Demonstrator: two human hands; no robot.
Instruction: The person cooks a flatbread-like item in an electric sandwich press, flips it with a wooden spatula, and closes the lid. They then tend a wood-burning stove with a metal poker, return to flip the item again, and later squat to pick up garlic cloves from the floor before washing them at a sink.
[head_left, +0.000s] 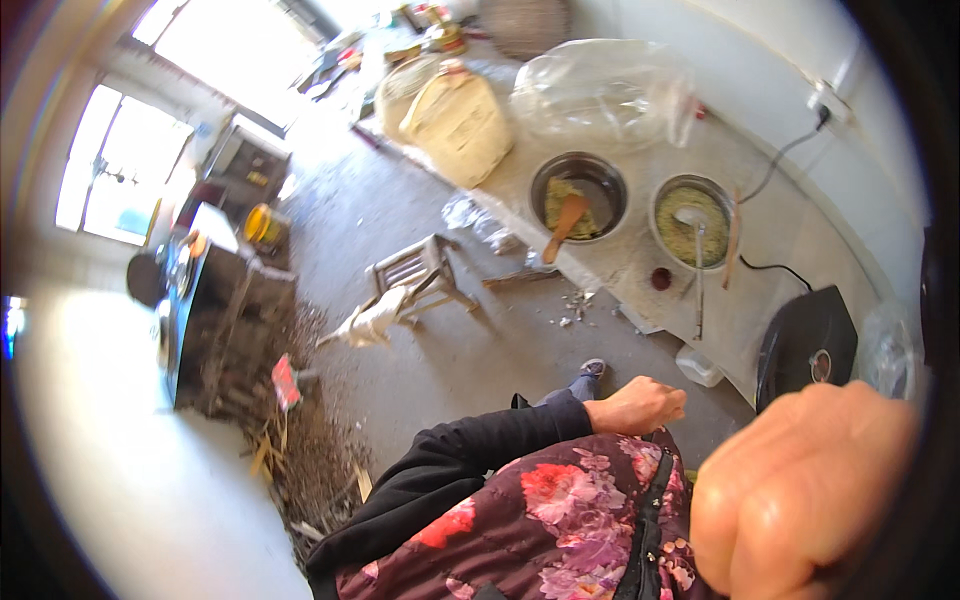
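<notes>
My left hand (637, 405) is held in front of the floral quilted garment (555, 502), its fingers curled; whatever may be inside them is hidden. Much closer to the camera, my right hand (802, 480) is bent with its back towards me, and its fingertips are out of sight. A black flat appliance (806, 345) lies just beyond the right hand. On the covered work surface stand a dark metal pot (619, 202) with a wooden spatula (568, 225) in some yellow-green food, and a second pot (660, 244) full of similar food with a metal ladle (699, 270).
Yellowish plastic jugs (457, 127) and a clear plastic bag (600, 94) stand farther along the surface. On the floor are a wooden stool (409, 274), crumpled plastic (480, 221) and scattered firewood (330, 495). A stove (225, 330) stands at the left. A cord (784, 157) runs from the wall socket.
</notes>
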